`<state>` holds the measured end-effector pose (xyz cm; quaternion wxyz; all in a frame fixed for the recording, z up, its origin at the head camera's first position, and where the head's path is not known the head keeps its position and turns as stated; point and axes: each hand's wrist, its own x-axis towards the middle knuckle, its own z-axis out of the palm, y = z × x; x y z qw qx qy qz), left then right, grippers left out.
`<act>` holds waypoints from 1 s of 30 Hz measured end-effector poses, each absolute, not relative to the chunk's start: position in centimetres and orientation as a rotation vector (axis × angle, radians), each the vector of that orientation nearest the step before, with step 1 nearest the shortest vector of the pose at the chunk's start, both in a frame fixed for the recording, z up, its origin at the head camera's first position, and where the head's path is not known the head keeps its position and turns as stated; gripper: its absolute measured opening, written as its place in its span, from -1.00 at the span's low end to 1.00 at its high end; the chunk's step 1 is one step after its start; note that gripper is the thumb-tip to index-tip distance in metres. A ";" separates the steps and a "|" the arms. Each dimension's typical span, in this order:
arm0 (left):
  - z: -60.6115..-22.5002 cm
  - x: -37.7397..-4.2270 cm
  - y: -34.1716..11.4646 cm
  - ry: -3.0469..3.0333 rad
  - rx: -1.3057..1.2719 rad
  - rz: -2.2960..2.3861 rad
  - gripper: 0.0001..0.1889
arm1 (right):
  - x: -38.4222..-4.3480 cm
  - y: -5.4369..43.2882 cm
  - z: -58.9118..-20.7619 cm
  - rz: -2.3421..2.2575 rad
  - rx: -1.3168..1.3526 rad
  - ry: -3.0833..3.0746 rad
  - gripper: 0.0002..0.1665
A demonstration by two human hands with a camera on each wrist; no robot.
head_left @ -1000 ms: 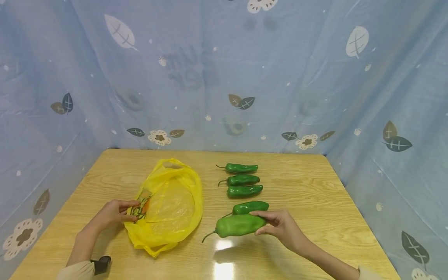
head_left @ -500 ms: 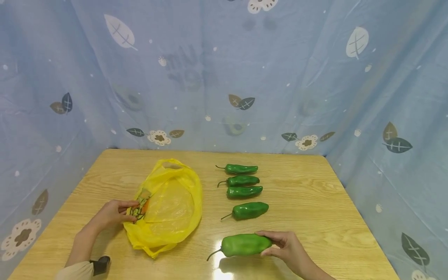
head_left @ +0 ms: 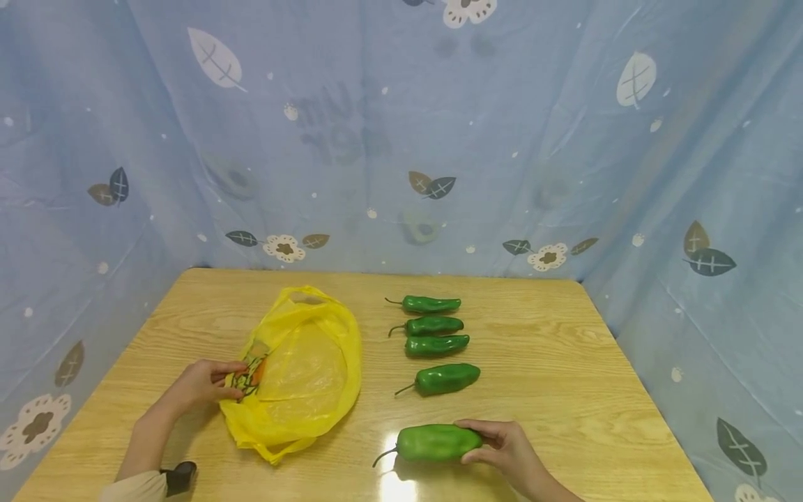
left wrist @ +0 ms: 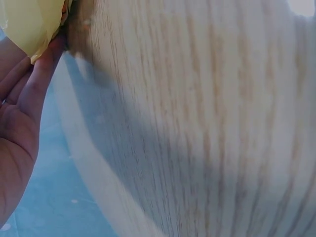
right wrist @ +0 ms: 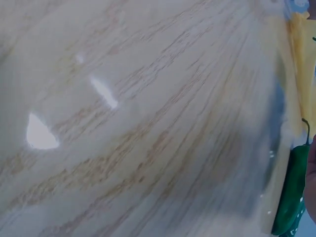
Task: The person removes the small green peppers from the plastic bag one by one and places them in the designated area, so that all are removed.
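Note:
My right hand (head_left: 507,450) grips the tip end of a large light-green pepper (head_left: 436,443) low over the front of the table, its stem pointing left. At the left, my left hand (head_left: 203,382) pinches the near-left edge of a yellow plastic bag (head_left: 351,348), where a green and orange printed patch shows. The bag lies with its mouth spread wide. In the left wrist view, the fingers (left wrist: 42,74) reach up to the yellow plastic (left wrist: 32,24). Only a strip of the hand and a green pepper (right wrist: 289,192) show in the right wrist view.
Beyond the held pepper lie several darker green peppers in a column: the nearest pepper (head_left: 447,378), then one (head_left: 437,344), another (head_left: 435,325) and the farthest (head_left: 431,304). A wooden table (head_left: 552,376) carries everything. A blue patterned curtain (head_left: 376,139) hangs round it.
My right hand has brought the large pepper toward the front edge and lower, away from the nearest dark pepper. My left hand stays on the bag's edge.

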<state>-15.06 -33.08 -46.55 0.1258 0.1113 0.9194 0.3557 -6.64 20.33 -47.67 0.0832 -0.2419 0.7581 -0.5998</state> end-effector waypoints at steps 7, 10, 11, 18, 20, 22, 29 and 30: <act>-46.5 -15.0 -33.3 2.668 0.306 1.050 -0.34 | -7.7 20.6 -48.7 -1.769 -0.673 2.292 -0.44; -46.6 -14.9 -33.4 2.658 0.294 1.066 -0.34 | -8.3 20.8 -48.9 -1.754 -0.671 2.308 -0.44; -46.6 -14.9 -33.4 2.652 0.288 1.072 -0.33 | -8.5 20.8 -48.9 -1.751 -0.678 2.308 -0.45; -46.9 -14.7 -33.4 2.644 0.290 1.105 -0.34 | -9.9 21.1 -49.3 -1.732 -0.730 2.300 -0.44; -46.9 -14.6 -33.3 2.641 0.292 1.117 -0.34 | -10.1 21.2 -49.4 -1.727 -0.716 2.286 -0.43; -46.9 -14.6 -33.2 2.637 0.294 1.127 -0.35 | -10.2 21.3 -49.5 -1.713 -0.703 2.282 -0.43; -46.8 -14.7 -33.0 2.627 0.299 1.140 -0.35 | -10.6 21.9 -49.9 -1.627 -0.690 2.345 -0.44; -46.7 -14.7 -33.0 2.629 0.300 1.137 -0.35 | -10.7 22.0 -49.9 -1.622 -0.708 2.351 -0.43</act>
